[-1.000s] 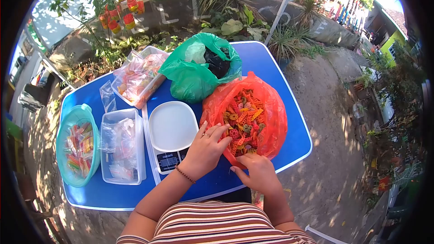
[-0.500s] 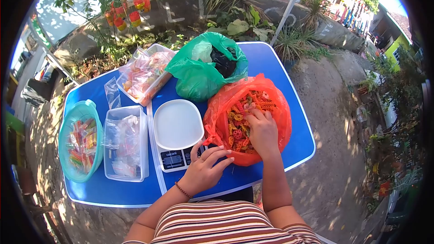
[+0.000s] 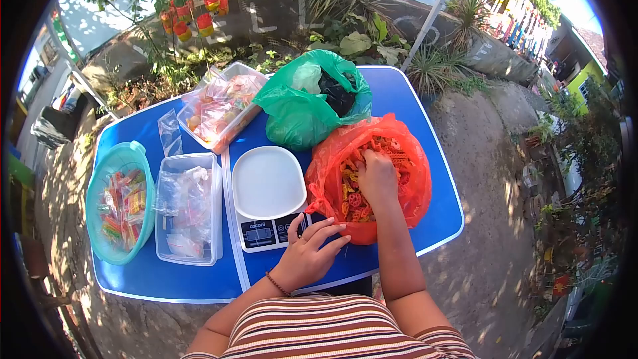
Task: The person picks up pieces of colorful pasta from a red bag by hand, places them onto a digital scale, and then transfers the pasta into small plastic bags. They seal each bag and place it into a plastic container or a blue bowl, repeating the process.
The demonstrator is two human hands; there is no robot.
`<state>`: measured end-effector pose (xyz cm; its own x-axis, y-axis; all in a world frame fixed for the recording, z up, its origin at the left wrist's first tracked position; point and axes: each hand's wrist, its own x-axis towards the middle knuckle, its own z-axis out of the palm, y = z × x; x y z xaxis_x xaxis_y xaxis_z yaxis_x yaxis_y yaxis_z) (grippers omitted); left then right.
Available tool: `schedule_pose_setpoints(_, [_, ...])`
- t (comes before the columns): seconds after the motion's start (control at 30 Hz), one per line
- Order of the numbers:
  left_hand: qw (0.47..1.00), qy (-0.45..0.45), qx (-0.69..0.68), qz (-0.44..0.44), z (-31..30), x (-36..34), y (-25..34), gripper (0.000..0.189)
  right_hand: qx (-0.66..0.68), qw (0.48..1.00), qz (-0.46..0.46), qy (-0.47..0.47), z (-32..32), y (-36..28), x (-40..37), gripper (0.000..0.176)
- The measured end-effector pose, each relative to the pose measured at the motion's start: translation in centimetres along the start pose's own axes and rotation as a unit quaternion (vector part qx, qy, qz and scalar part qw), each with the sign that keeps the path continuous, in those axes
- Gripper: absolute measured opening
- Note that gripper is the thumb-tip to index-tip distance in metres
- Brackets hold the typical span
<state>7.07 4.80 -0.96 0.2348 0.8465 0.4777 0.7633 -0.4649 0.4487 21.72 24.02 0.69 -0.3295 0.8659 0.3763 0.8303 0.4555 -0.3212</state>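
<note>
A red plastic bag (image 3: 417, 189) stands with its mouth spread, full of orange, yellow and pink wheel- and ladder-shaped snack pieces (image 3: 359, 207). Inside it, my right hand (image 3: 377, 176) curls its fingers in among the pieces; the fingertips are partly hidden. My left hand (image 3: 310, 252) is open, fingers apart, with the fingertips at the bag's near left edge and the thumb over the front of the scale. This white kitchen scale (image 3: 258, 234) carries a square white plate (image 3: 268, 183) with nothing on it.
Behind the scale sits a green plastic bag (image 3: 292, 119) holding a black bag. To the left are a clear tub (image 3: 189, 256) of plastic bags, a turquoise basket (image 3: 94, 219) of colourful packets and another tub (image 3: 222, 136) of packed snacks. All rest on a blue table (image 3: 405, 96).
My right hand has moved a little back and left within the red bag, its fingers now more curled. My left hand stays by the bag's edge. The whole view has shifted slightly.
</note>
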Motion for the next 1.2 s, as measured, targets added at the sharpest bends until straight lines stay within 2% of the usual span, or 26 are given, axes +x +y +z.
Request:
schedule_pose_setpoints(0.13, [1.000,0.022,-0.009,-0.019,-0.7,-0.8,-0.5,0.036,-0.020,0.999,0.011,-0.023,0.0,-0.6,-0.4,0.017])
schedule_pose_setpoints(0.23, [0.999,0.034,-0.017,-0.033,-1.7,-1.7,-0.9,0.036,0.036,0.999,0.005,0.024,-1.4,-0.5,-1.2,0.015])
schedule_pose_setpoints(0.33, [0.997,0.042,-0.015,-0.057,-2.6,-2.9,-1.4,0.035,0.076,0.994,0.042,0.072,-3.9,-0.9,-2.1,0.014])
schedule_pose_setpoints(0.43, [0.995,0.045,-0.005,-0.088,-3.4,-3.9,-1.8,0.034,0.198,0.964,0.151,0.090,-5.2,-1.8,-2.7,0.016])
schedule_pose_setpoints(0.47, [0.994,0.046,-0.004,-0.096,-3.6,-3.9,-1.9,0.034,0.280,0.944,0.143,0.099,-4.7,-2.0,-2.9,0.016])
schedule_pose_setpoints(0.6, [0.989,0.065,0.013,-0.129,-3.8,-3.5,-2.0,0.035,0.415,0.908,0.062,-0.004,-4.2,-6.7,-3.1,0.015])
schedule_pose_setpoints(0.7, [0.981,0.094,0.037,-0.165,-4.2,-3.9,-2.2,0.035,0.416,0.901,0.034,-0.118,-2.2,-10.2,-3.2,0.017])
schedule_pose_setpoints(0.8, [0.971,0.124,0.074,-0.189,-5.0,-4.8,-2.7,0.034,0.393,0.905,0.010,-0.160,0.5,-12.6,-2.7,0.019])
schedule_pose_setpoints(1.0, [0.960,0.147,0.085,-0.221,-6.1,-6.5,-2.9,0.034,0.350,0.927,-0.045,-0.128,4.1,-14.2,-1.8,0.022])
schedule_pose_setpoints(1.13, [0.960,0.150,0.079,-0.221,-5.9,-7.1,-3.1,0.034,0.335,0.934,-0.046,-0.115,3.7,-14.0,-2.1,0.021])
schedule_pose_setpoints(1.2, [0.960,0.153,0.073,-0.224,-6.0,-7.2,-3.3,0.033,0.295,0.951,-0.058,-0.073,3.4,-12.6,-2.1,0.021])
